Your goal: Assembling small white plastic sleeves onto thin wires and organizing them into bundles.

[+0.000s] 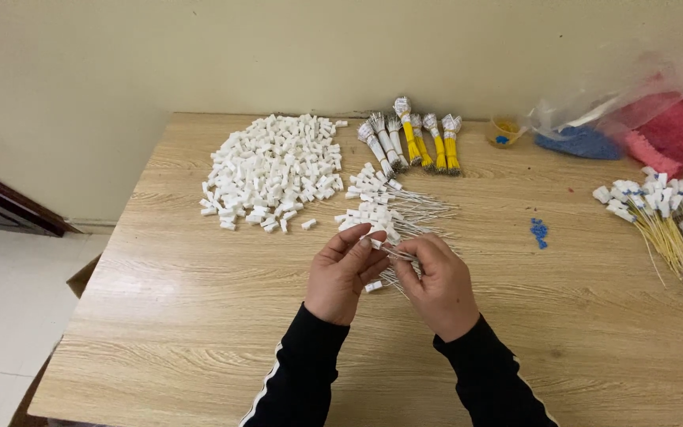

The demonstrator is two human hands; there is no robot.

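Observation:
My left hand [343,273] pinches a small white plastic connector [376,244] between thumb and fingers. My right hand [439,281] grips a bundle of thin white wires [398,255], its tips meeting the connector. Both hands touch at the table's middle. Just beyond them lies a loose spread of white wires fitted with white connectors [385,207]. One loose white connector [373,286] lies on the table under my left hand.
A large heap of white connectors [272,170] sits at back left on the wooden table [183,316]. Tied yellow and white wire bundles [413,141] lie at the back. Yellow wires with connectors [673,213], small blue pieces [539,231], a small cup [504,130] and plastic bags [642,126] are at the right.

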